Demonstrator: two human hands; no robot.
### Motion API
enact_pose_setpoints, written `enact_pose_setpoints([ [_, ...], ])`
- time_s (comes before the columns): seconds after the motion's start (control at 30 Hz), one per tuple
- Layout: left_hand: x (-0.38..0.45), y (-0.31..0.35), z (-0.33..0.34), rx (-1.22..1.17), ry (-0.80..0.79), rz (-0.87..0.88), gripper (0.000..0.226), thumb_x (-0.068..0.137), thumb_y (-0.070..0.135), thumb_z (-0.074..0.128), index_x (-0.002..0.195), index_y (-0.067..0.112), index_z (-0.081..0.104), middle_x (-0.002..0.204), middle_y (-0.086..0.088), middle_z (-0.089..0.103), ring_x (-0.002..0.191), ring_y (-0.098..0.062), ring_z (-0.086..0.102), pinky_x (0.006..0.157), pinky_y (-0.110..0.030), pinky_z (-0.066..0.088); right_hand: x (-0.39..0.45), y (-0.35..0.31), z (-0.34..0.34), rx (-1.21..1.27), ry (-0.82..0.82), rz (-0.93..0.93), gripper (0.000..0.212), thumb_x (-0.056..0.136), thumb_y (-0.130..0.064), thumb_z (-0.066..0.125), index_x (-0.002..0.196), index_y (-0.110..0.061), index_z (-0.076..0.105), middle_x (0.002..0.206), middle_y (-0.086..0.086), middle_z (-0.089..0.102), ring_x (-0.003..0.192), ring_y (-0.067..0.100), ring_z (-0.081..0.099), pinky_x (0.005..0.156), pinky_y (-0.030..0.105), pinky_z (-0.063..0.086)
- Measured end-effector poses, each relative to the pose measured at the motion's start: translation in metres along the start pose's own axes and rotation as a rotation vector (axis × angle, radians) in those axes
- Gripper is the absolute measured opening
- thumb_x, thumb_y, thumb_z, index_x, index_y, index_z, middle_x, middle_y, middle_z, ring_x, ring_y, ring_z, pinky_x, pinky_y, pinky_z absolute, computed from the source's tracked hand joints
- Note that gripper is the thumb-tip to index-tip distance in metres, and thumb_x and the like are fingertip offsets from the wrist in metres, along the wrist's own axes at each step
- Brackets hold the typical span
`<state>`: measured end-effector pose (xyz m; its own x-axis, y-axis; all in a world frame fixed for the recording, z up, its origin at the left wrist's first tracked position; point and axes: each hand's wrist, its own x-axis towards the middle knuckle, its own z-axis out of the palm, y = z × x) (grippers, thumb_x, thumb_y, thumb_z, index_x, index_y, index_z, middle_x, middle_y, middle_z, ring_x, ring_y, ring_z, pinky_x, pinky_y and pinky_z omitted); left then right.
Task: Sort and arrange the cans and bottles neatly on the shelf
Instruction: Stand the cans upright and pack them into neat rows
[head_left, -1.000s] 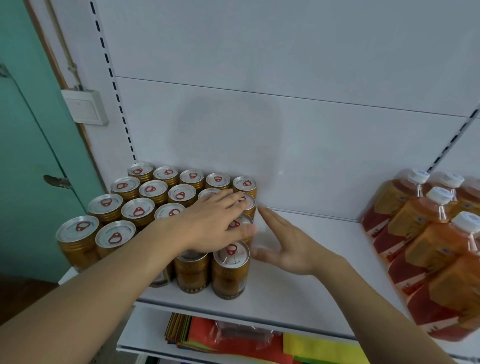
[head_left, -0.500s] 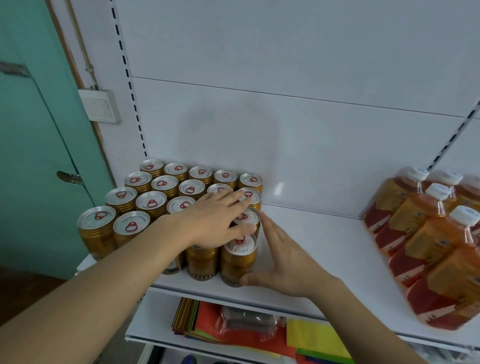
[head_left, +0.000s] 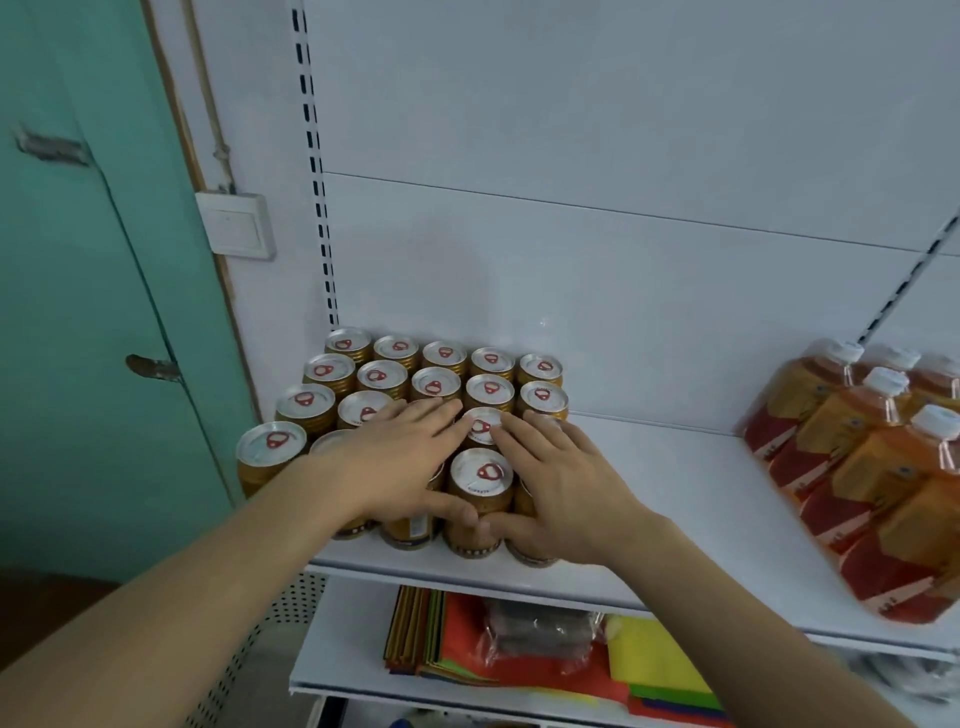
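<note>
Several gold cans (head_left: 435, 384) with silver tops and red pull tabs stand in tight rows at the left end of the white shelf (head_left: 675, 525). My left hand (head_left: 410, 457) lies flat over the front cans, fingers spread. My right hand (head_left: 561, 483) rests over the cans at the block's right front corner. Both thumbs meet on the front of one can (head_left: 480, 486) that stands between the hands. Several orange drink bottles (head_left: 862, 467) with white caps stand at the right end of the shelf.
A lower shelf (head_left: 353, 670) holds coloured paper sheets (head_left: 649, 670) and a plastic-wrapped pack (head_left: 540, 634). A green door (head_left: 78, 312) and a wall switch (head_left: 236, 226) are to the left. Bare shelf surface lies between the cans and bottles.
My right hand has moved left from beside the can block onto its right front corner. The left hand stays on the front cans. The camera has shifted, so the shelf appears further right.
</note>
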<state>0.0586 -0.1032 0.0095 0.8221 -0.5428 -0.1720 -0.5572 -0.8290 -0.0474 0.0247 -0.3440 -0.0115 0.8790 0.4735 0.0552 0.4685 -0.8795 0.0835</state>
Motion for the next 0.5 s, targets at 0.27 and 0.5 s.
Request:
enact_pose_setpoints([
  [0.27,-0.012,-0.026,0.004,-0.050,0.108,0.061,0.138,0.064,0.109,0.031,0.168,0.029,-0.010,0.176,0.004,-0.018,0.162,-0.018,-0.015,0.131,-0.050,-0.002,-0.007,-0.010,-0.016,-0.039,-0.021,0.070,0.119,0.079,-0.102,0.025,0.171,-0.028,0.009,0.180,-0.004,0.004,0.165,0.023,0.004,0.132,0.051,0.011],
  [0.5,-0.032,-0.079,0.027,0.016,0.045,0.024,0.124,0.073,0.102,0.036,0.166,0.036,-0.014,0.177,0.004,-0.014,0.162,-0.024,-0.014,0.130,-0.058,0.002,0.023,-0.061,-0.016,-0.014,-0.024,0.080,0.112,0.085,-0.098,0.025,0.171,-0.029,0.007,0.179,-0.005,0.009,0.164,0.023,0.008,0.131,0.055,0.013],
])
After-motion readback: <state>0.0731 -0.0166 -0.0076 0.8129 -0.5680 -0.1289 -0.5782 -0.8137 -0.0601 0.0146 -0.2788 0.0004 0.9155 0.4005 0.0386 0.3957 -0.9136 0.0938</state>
